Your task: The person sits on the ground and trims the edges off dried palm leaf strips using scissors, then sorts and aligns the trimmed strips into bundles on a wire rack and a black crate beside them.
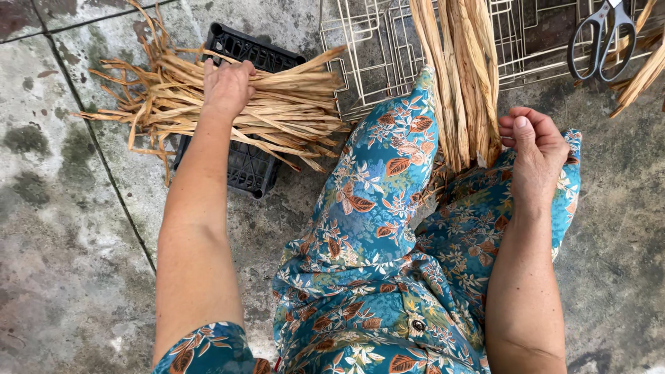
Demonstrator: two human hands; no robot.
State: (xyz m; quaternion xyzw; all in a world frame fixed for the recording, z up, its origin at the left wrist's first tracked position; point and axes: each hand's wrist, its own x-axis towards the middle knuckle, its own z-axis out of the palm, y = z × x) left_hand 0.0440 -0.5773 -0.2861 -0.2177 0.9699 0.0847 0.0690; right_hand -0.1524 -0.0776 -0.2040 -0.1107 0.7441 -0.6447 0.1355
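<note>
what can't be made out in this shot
- Left hand: its fingers dig into the pile of dried straw strips; the grip is hidden, head view.
- Black plastic crate: mostly covered by that pile.
- Upright straw bundle: top cut off by the upper edge.
- Scissors: blades cut off at the top.
- Right hand: beside the bundle; contact unclear.
- Wire racks: extent cut off.

A pile of straw (208, 104) lies far left on a crate (244, 166), with the left hand (225, 86) on top. To its right, a second bundle (460, 76) rests on the knee (388, 159), over wire racks (374, 41). The right hand (537, 152) sits just right of it. Scissors (601, 38) lie far right.
</note>
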